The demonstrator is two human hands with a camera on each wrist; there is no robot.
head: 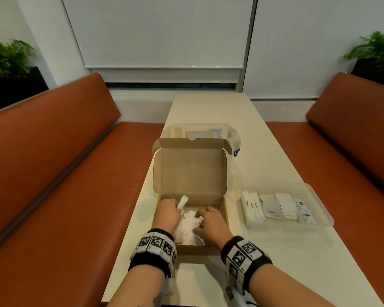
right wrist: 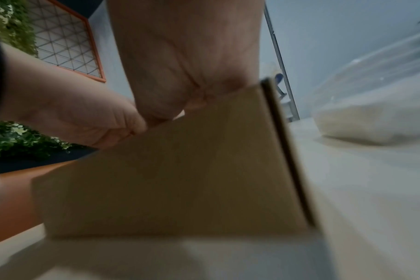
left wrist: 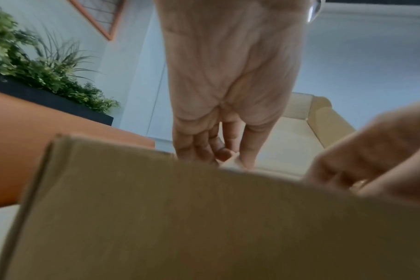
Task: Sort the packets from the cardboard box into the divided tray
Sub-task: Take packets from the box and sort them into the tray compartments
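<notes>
An open cardboard box [head: 224, 209] sits on the table, its lid standing up at the back. Several white packets with red print [head: 187, 227] lie heaped inside it. My left hand [head: 167, 210] is in the box's left side and pinches a white packet [head: 183, 201] that sticks up past its fingers. My right hand [head: 208, 220] reaches into the pile with curled fingers; what it holds is hidden. The clear divided tray [head: 324, 216] lies to the right with sorted white packets [head: 253, 207] in rows. In both wrist views the box's front wall [left wrist: 204, 217] [right wrist: 180, 180] blocks the fingertips.
A clear lidded container [head: 228, 131] with packets inside stands behind the box lid. The cream table [head: 264, 156] is narrow, with orange bench seats [head: 64, 173] along both sides. Potted plants [head: 7, 56] stand at the far left and right corners.
</notes>
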